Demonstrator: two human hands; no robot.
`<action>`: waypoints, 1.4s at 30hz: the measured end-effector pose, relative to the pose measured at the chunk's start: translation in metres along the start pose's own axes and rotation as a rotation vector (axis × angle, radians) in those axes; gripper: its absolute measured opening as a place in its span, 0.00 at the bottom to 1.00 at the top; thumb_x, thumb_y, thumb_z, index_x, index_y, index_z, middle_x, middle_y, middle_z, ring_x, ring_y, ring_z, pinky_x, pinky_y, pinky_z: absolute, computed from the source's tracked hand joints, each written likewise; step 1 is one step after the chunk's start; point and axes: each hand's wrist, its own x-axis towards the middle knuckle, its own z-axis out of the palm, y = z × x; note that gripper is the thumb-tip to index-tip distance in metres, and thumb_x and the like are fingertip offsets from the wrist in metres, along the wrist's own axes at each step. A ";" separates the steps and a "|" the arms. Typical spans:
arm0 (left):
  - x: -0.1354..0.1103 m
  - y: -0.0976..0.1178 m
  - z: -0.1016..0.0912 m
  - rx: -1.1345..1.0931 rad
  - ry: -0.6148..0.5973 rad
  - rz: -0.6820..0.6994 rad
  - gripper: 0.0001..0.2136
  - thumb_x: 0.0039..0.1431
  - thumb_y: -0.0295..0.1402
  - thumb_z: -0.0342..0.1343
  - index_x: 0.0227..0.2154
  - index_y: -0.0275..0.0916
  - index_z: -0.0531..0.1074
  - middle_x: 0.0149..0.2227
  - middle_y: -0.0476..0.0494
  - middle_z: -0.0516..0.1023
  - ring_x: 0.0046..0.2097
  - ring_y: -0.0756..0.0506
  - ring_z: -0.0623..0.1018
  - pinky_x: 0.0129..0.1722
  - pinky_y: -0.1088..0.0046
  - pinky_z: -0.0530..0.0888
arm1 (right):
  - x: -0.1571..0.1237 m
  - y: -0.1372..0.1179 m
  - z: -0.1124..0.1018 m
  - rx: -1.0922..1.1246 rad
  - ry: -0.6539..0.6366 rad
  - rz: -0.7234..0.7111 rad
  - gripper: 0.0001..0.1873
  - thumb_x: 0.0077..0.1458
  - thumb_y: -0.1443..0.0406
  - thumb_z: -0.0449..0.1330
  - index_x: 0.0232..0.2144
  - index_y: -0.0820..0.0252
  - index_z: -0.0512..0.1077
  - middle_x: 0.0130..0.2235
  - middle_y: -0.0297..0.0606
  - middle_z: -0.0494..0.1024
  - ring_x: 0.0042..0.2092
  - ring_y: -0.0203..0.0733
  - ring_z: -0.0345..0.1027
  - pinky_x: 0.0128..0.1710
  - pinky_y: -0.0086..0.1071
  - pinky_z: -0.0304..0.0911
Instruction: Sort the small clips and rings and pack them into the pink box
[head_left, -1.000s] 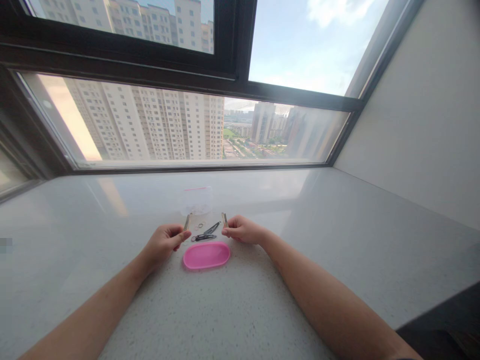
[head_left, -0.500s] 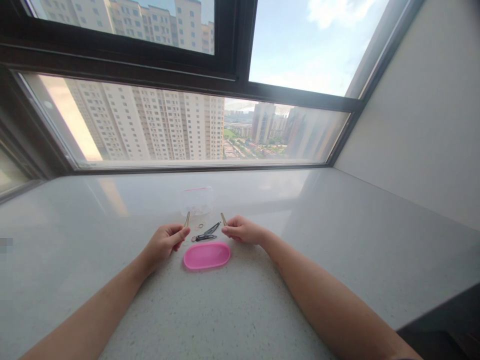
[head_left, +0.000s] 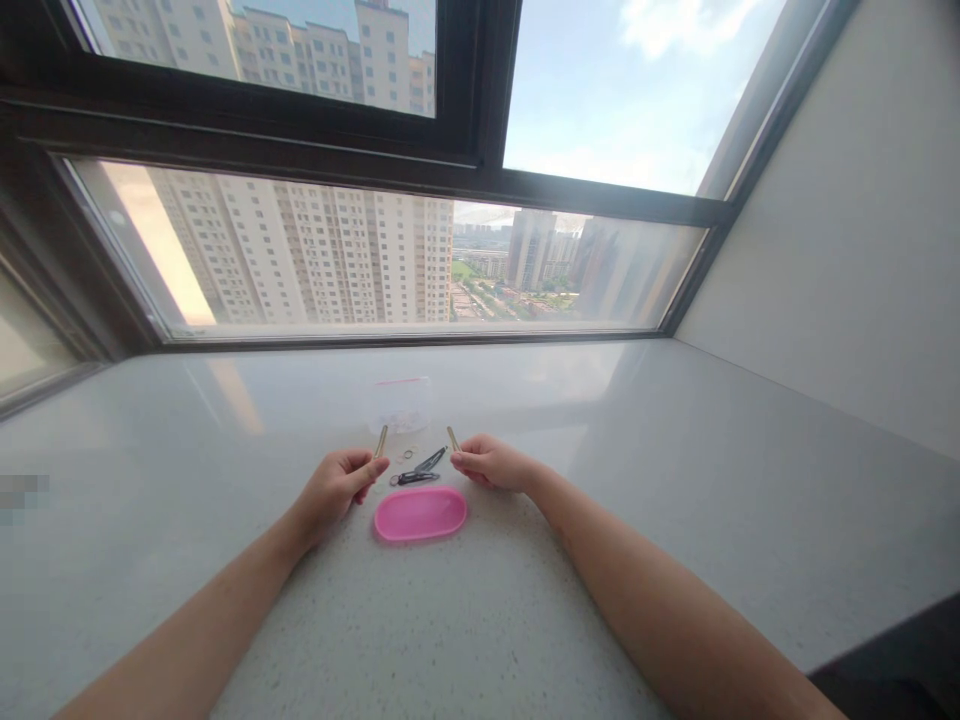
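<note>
- Closest below the grip, midway between the two hands, sits a pink tray [head_left: 420, 514], oval and shallow, with its pink inner floor in plain view.
- Beyond the fingertips, a clear bag [head_left: 403, 418] with a pink line along its far edge lies flat; something small and pale shows in its nearer part, too faint to name.
- The left hand [head_left: 346, 487] grasps a slim gold-toned strip [head_left: 382, 440] between thumb and bent fingers, its free end pointing up and away, tipped toward the other hand.
- The right hand [head_left: 487, 463] pinches a matching gold-toned piece [head_left: 453, 438] in the same manner, its free end leaning toward the left hand. The two held pieces are apart.
- Both forearms reach in from the lower corners, with the hands on either side of the small things.
- Between the grips, beyond the tray, lie an angled dark clip [head_left: 430, 461] near the right fingertips and a flatter dark clip [head_left: 418, 478] just nearer the tray.
- A small ring [head_left: 409, 454] lies between the held pieces; another ring [head_left: 394, 480] is at the flatter clip's left end.
- Under everything is a pale speckled counter [head_left: 420, 630]; well beyond the hands, a dark-framed window [head_left: 487, 80] looks out on tall buildings [head_left: 360, 260].
- A plain wall [head_left: 847, 250] rises beyond the right hand's side.
</note>
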 end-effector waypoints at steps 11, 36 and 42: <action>0.001 0.000 0.001 -0.052 -0.002 -0.019 0.17 0.51 0.44 0.53 0.16 0.37 0.62 0.15 0.55 0.60 0.19 0.53 0.60 0.20 0.77 0.56 | 0.001 0.002 0.000 0.050 -0.042 0.001 0.23 0.53 0.50 0.53 0.19 0.63 0.60 0.15 0.25 0.58 0.16 0.26 0.45 0.14 0.24 0.38; 0.007 -0.004 -0.001 -0.248 0.009 -0.070 0.16 0.51 0.39 0.51 0.37 0.32 0.73 0.22 0.48 0.72 0.21 0.51 0.67 0.22 0.75 0.61 | 0.002 0.006 -0.002 0.092 -0.021 0.079 0.20 0.55 0.63 0.42 0.24 0.66 0.69 0.16 0.31 0.65 0.15 0.29 0.55 0.14 0.23 0.48; 0.009 -0.005 0.002 -0.256 -0.006 -0.051 0.13 0.51 0.39 0.52 0.35 0.34 0.67 0.21 0.49 0.73 0.19 0.53 0.65 0.19 0.77 0.58 | 0.002 0.006 -0.002 0.105 -0.013 0.069 0.21 0.56 0.64 0.41 0.25 0.67 0.71 0.17 0.32 0.66 0.15 0.29 0.56 0.13 0.23 0.49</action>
